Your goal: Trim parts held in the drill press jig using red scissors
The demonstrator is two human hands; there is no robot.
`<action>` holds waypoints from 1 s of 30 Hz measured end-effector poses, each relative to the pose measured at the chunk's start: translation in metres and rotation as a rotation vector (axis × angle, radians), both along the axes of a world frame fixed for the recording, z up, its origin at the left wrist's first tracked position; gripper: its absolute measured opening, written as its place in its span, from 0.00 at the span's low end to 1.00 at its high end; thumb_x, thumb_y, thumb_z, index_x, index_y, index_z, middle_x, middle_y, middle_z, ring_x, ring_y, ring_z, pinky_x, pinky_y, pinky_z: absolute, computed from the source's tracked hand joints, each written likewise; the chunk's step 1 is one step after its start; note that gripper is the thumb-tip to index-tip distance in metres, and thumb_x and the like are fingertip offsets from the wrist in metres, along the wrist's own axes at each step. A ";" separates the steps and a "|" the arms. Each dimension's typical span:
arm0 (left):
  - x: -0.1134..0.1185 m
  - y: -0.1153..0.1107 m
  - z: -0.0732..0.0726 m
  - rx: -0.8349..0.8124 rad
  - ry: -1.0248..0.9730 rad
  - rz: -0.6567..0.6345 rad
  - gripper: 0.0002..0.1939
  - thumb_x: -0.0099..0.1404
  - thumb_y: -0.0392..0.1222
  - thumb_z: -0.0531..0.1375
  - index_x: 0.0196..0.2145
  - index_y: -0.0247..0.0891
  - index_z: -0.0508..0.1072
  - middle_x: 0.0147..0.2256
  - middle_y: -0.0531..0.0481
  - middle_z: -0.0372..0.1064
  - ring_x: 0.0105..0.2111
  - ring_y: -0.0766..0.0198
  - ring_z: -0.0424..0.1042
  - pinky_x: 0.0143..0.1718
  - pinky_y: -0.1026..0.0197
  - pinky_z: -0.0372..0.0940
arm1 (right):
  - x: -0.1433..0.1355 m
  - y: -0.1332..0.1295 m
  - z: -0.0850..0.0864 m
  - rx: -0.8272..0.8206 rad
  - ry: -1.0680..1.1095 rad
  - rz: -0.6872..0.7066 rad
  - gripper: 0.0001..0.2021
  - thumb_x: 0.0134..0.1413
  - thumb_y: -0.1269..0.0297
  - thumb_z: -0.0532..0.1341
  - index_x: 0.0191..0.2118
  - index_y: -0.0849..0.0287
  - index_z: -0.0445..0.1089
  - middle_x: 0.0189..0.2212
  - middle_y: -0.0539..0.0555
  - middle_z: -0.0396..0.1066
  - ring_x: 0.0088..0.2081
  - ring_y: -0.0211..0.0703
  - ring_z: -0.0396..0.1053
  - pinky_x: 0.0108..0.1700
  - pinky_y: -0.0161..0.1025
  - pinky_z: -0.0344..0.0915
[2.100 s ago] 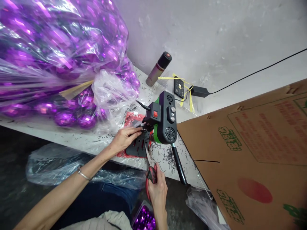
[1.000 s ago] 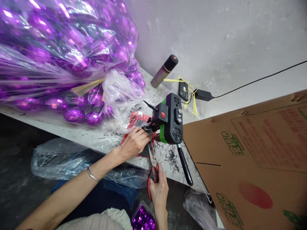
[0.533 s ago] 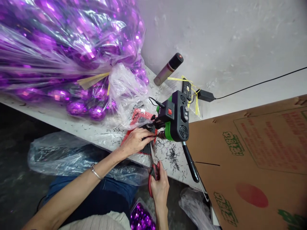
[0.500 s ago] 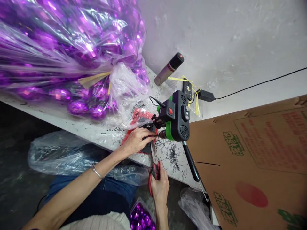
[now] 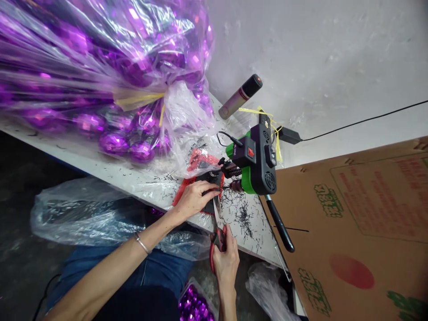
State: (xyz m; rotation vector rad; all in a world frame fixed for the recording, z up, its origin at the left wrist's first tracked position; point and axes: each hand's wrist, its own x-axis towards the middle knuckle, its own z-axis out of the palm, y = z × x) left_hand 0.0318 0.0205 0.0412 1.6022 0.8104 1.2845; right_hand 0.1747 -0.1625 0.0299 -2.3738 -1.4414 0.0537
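My left hand is closed in a pinch over the black base of a small bench drill, thumb and forefinger together. What sits between the fingertips is too small to make out. Just right of them is the chuck of the black and green drill press, a thin bit pointing toward the fingers. My right hand grips scissors by their red and black handles. Their blades point up toward the left fingertips, beside the base. A red mat lies under the base.
Black shavings litter the white table. A clear bag of shiny purple balls fills the left. Behind the drill stand a spray can and a power adapter. A large cardboard box stands right; a drill lever projects toward it.
The drill head and chuck have drawn back from my left fingertips, widening the gap, and the lever has swung right. Both hands keep their grips. The view has shifted slightly.
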 end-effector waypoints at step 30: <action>0.007 0.000 0.011 0.754 0.375 0.379 0.11 0.70 0.30 0.50 0.41 0.31 0.72 0.33 0.46 0.74 0.35 0.61 0.70 0.44 0.56 0.65 | 0.000 -0.002 -0.008 0.031 -0.063 -0.010 0.28 0.53 0.62 0.56 0.61 0.59 0.63 0.43 0.60 0.73 0.42 0.52 0.75 0.41 0.43 0.70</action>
